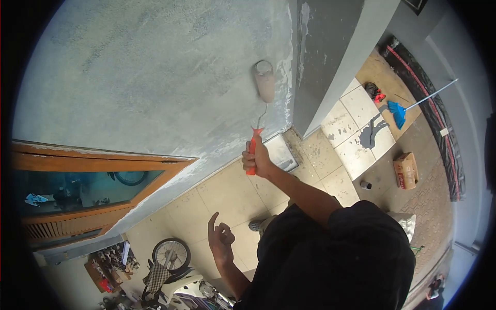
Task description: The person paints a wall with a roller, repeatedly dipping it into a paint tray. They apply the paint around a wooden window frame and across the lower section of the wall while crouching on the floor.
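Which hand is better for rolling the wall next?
Probably right: the right hand grips the paint roller by its orange handle, roller head on the grey wall. The left hand is empty, away from the wall.

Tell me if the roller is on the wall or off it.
On: roller lies flat against the wall, held up by the right hand.

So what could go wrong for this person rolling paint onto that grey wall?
1. Only the right hand grips the roller, while the left hand holds nothing. A slip could drop the roller onto the tiles.
2. Drips might spatter the motorbike parked near the wall.
3. A stray stroke could smear paint on the wooden frame beside the painted area.
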`<action>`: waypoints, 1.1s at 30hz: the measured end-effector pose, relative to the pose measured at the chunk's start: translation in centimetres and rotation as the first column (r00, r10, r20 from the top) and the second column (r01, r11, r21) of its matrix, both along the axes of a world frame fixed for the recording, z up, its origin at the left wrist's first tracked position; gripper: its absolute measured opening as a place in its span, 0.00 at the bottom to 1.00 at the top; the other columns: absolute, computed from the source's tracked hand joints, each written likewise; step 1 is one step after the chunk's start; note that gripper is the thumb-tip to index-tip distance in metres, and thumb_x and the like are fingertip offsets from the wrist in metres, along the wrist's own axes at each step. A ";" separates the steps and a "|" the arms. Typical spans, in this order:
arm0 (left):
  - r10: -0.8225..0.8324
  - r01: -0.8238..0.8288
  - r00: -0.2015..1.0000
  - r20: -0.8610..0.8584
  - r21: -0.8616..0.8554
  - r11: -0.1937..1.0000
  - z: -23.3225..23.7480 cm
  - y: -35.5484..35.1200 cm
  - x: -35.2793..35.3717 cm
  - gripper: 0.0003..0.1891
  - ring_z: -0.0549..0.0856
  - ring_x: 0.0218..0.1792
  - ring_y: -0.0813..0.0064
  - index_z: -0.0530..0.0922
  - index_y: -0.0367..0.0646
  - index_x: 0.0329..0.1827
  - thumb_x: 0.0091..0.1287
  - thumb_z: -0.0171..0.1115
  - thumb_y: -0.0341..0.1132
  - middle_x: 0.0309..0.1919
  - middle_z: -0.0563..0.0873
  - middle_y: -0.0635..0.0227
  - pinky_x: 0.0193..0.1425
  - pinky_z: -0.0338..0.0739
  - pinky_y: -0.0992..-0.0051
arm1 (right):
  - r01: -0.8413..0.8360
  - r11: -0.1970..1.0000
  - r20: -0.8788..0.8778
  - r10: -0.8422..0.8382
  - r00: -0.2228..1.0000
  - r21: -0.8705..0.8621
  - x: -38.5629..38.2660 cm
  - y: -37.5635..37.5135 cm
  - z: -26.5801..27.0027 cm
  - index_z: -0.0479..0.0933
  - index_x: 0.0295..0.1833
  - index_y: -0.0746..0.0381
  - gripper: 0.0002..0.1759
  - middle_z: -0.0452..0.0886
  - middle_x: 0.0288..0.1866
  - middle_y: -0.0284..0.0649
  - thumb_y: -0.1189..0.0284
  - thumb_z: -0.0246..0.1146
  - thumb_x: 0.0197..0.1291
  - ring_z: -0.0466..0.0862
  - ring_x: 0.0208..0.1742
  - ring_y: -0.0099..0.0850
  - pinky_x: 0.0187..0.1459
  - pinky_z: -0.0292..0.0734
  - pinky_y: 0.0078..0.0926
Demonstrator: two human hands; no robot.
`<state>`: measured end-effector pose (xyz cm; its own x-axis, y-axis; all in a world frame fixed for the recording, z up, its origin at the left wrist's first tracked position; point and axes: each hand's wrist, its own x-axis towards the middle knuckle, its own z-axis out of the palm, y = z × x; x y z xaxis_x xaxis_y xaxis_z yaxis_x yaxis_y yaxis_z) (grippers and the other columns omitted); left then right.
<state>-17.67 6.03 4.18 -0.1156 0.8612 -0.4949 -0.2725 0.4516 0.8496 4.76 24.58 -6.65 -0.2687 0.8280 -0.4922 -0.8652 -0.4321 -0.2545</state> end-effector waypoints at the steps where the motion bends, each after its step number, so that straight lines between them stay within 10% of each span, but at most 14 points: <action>1: -0.041 0.042 0.999 -0.008 0.027 0.999 0.9 0.0 0.8 0.30 0.58 0.19 0.88 0.60 0.34 0.76 0.77 0.54 0.41 0.25 0.71 0.75 0.23 0.51 0.83 | 0.053 0.999 0.011 -0.053 0.999 0.003 0.8 0.4 -0.2 0.63 0.29 0.51 0.35 0.51 0.16 0.24 0.29 0.48 0.67 0.52 0.14 0.21 0.20 0.52 0.26; 6: -0.029 0.028 0.999 -0.018 -0.036 0.999 1.0 -0.9 2.0 0.30 0.60 0.19 0.87 0.60 0.33 0.76 0.77 0.53 0.42 0.26 0.71 0.74 0.23 0.52 0.83 | 0.260 0.963 0.036 -0.263 0.964 0.066 5.0 4.2 0.0 0.63 0.30 0.51 0.33 0.52 0.16 0.24 0.33 0.45 0.71 0.53 0.14 0.21 0.20 0.56 0.27; 12: -0.117 0.110 0.991 -0.063 -0.101 0.989 1.5 1.4 3.6 0.32 0.59 0.19 0.89 0.58 0.33 0.77 0.79 0.53 0.45 0.26 0.70 0.75 0.23 0.51 0.83 | -0.157 0.986 0.078 0.161 0.984 -0.053 0.1 -1.8 -2.0 0.61 0.30 0.55 0.36 0.58 0.14 0.29 0.31 0.52 0.68 0.59 0.10 0.24 0.15 0.62 0.29; 21: -0.038 0.038 0.998 -0.042 -0.006 0.999 2.0 -2.0 -0.7 0.36 0.58 0.19 0.89 0.56 0.32 0.78 0.79 0.56 0.49 0.27 0.69 0.75 0.23 0.50 0.83 | 0.188 0.980 0.131 -0.195 0.972 0.065 0.8 4.2 -2.1 0.62 0.30 0.53 0.37 0.56 0.15 0.28 0.29 0.48 0.67 0.56 0.11 0.23 0.19 0.61 0.30; 28: -0.100 0.097 0.995 -0.028 -0.100 0.990 1.4 -0.3 -7.4 0.33 0.59 0.19 0.89 0.56 0.32 0.77 0.78 0.55 0.42 0.26 0.70 0.75 0.23 0.51 0.84 | 0.012 1.000 0.091 -0.010 0.996 -0.028 -8.7 0.8 -1.9 0.62 0.27 0.52 0.39 0.54 0.14 0.27 0.25 0.45 0.65 0.55 0.11 0.24 0.19 0.57 0.30; 33: -0.022 0.023 0.998 -0.062 0.015 1.000 2.1 0.0 -15.3 0.34 0.59 0.19 0.89 0.55 0.31 0.77 0.76 0.56 0.40 0.26 0.69 0.75 0.22 0.50 0.85 | 0.335 0.937 0.054 -0.341 0.938 0.099 -3.8 7.4 -0.6 0.59 0.25 0.52 0.40 0.49 0.15 0.25 0.25 0.44 0.65 0.50 0.15 0.22 0.21 0.50 0.26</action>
